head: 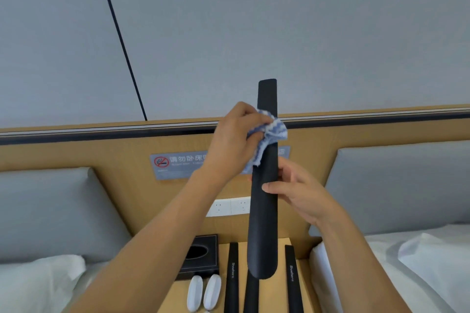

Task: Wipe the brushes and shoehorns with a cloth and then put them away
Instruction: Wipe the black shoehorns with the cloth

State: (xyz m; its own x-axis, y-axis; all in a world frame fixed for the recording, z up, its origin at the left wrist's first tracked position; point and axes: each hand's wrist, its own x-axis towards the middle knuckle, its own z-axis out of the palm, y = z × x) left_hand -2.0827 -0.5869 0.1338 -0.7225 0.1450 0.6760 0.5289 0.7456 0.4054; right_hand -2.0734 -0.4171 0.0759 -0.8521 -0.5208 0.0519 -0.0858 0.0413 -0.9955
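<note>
Black shoehorn [264, 185] held upright above worktop [274, 287]: right hand [300, 193] pinches its middle to steady it, left hand [236, 140] clamps blue-white cloth [272, 134] around the upper shaft for wiping. Boxed shoehorns [232, 279] wait below.

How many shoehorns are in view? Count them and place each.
4. One shoehorn is upright in the hands, being wiped. Three lie on the nightstand below: left, middle, partly hidden behind the held one, and right. More may lie below the frame.
</note>
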